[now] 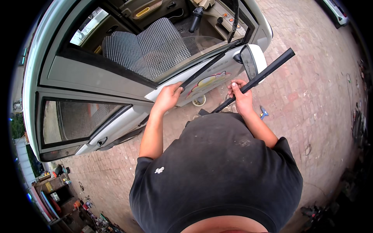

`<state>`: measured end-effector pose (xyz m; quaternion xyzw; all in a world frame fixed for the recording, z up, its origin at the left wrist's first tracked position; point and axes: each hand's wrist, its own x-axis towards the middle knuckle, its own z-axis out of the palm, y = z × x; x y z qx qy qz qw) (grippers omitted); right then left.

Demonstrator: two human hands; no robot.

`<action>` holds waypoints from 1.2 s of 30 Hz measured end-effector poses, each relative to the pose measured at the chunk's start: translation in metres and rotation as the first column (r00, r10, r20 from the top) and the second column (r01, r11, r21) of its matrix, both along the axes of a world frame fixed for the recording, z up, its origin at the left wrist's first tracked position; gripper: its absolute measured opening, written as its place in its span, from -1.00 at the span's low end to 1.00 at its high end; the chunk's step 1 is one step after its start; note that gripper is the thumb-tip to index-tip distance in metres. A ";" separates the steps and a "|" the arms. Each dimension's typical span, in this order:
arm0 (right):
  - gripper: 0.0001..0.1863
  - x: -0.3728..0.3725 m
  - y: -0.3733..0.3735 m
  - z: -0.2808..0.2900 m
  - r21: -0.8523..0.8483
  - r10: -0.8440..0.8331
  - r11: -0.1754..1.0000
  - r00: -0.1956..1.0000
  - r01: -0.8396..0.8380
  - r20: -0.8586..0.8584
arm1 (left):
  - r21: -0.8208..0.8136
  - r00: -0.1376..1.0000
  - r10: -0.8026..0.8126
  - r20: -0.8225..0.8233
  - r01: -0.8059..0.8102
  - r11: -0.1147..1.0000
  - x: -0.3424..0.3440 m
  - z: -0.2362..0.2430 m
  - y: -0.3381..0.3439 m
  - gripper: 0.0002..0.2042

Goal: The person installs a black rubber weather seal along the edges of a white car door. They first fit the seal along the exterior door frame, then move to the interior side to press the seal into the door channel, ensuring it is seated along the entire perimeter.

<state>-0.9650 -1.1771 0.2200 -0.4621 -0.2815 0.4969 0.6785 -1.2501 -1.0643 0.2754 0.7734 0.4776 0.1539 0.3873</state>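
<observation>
My left hand point(169, 95) has its fingers closed on the lower end of a narrow black strip point(204, 68), which runs diagonally up along the white vehicle door point(182, 97) below its lowered window glass point(161, 58). My right hand point(241, 94) holds a long black bar-like strip point(272, 66) diagonally, with its upper part crossing in front of the side mirror point(247, 62) and its lower end reaching my shirt. A colourful cartoon decal point(208, 80) is on the door panel.
A checked seat point(142, 44) shows inside the vehicle. A small round container point(199, 101) and a blue tool point(264, 112) lie on the brick paving point(303, 101). Clutter point(62, 194) lines the lower left, and part of another vehicle point(332, 11) is at top right.
</observation>
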 end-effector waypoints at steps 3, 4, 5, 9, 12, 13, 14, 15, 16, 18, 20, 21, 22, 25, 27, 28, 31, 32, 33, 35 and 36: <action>-0.77 -0.001 0.001 0.000 -0.004 0.006 1.000 1.000 -0.006 0.005 | 0.004 0.999 0.026 0.019 -0.026 1.000 -0.001 -0.004 -0.003 -0.69; -0.78 -0.001 0.001 0.000 -0.014 0.008 1.000 1.000 -0.008 0.009 | -0.001 0.999 0.047 0.025 -0.047 0.999 -0.002 -0.007 -0.005 -0.69; -0.78 0.000 0.000 0.001 -0.023 0.012 1.000 1.000 -0.012 0.012 | 0.039 0.998 0.032 0.054 -0.034 0.999 -0.001 -0.011 -0.008 -0.69; -0.81 -0.002 -0.001 -0.003 -0.041 -0.005 0.999 0.999 0.007 0.044 | 0.143 0.980 0.009 0.199 -0.038 0.989 0.006 0.001 -0.023 -0.69; -0.83 -0.004 0.000 0.000 -0.007 0.004 1.000 0.997 -0.003 0.077 | 0.245 0.930 -0.043 0.366 -0.052 0.968 0.010 -0.009 -0.038 -0.66; -0.83 -0.003 -0.001 0.001 0.001 0.020 1.000 0.997 -0.020 0.073 | 0.343 0.924 -0.068 0.376 -0.070 0.937 0.012 -0.013 -0.043 -0.65; -0.83 -0.005 0.001 0.002 0.010 0.037 0.999 0.997 -0.038 0.062 | 0.348 0.903 -0.040 0.428 -0.124 0.929 0.011 -0.015 -0.050 -0.67; -0.82 -0.004 0.002 0.004 0.021 0.041 0.999 0.997 -0.042 0.060 | 0.266 0.889 0.039 0.457 -0.179 0.947 0.013 -0.020 -0.055 -0.71; -0.82 -0.005 0.002 0.002 0.020 0.059 0.998 0.996 -0.060 0.066 | 0.182 0.869 0.118 0.480 -0.230 0.956 0.012 -0.026 -0.059 -0.74; -0.82 -0.007 0.004 0.001 0.021 0.084 0.996 0.993 -0.086 0.079 | -0.040 0.796 0.245 0.553 -0.268 0.963 0.014 -0.030 -0.067 -0.81; -0.82 -0.009 0.005 0.002 0.014 0.098 0.995 0.992 -0.100 0.084 | 0.107 0.763 0.134 0.633 -0.257 0.960 0.019 -0.030 -0.066 -0.82; -0.82 -0.011 0.006 0.002 0.011 0.101 0.995 0.991 -0.102 0.086 | 0.180 0.744 0.071 0.664 -0.251 0.951 0.023 -0.030 -0.065 -0.82; -0.82 -0.012 0.006 0.002 0.018 0.114 0.993 0.988 -0.117 0.109 | 0.150 0.705 0.060 0.706 -0.232 0.961 0.026 -0.029 -0.068 -0.82; -0.81 -0.012 0.007 0.004 0.027 0.147 0.988 0.977 -0.153 0.157 | 0.223 0.765 0.059 0.641 -0.259 0.940 0.028 -0.020 -0.072 -0.83; -0.80 -0.011 0.010 0.008 0.041 0.165 0.984 0.973 -0.173 0.163 | 0.308 0.773 0.023 0.634 -0.279 0.910 0.025 -0.015 -0.069 -0.82; -0.75 -0.008 0.009 0.008 0.047 0.166 0.983 0.967 -0.178 0.195 | 0.326 0.769 0.031 0.639 -0.307 0.894 0.024 -0.015 -0.068 -0.82; -0.63 -0.003 0.008 0.014 0.091 0.208 0.971 0.970 -0.221 0.128 | 0.278 0.691 0.092 0.717 -0.405 0.871 0.024 -0.004 -0.065 -0.80; -0.55 -0.004 0.007 0.015 0.132 0.273 0.949 0.956 -0.286 0.102 | 0.230 0.636 0.125 0.761 -0.445 0.866 0.026 0.000 -0.065 -0.79; -0.47 -0.005 0.007 0.019 0.174 0.342 0.920 0.936 -0.352 0.084 | 0.179 0.576 0.159 0.802 -0.485 0.856 0.029 0.004 -0.066 -0.78; -0.36 -0.011 0.012 0.030 0.248 0.452 0.860 0.891 -0.446 0.035 | -0.123 0.374 0.300 0.878 -0.429 0.895 0.031 -0.005 -0.064 -0.74; -0.31 -0.017 0.013 0.038 0.253 0.471 0.855 0.882 -0.453 -0.008 | -0.196 0.312 0.322 0.894 -0.374 0.906 0.034 -0.006 -0.062 -0.72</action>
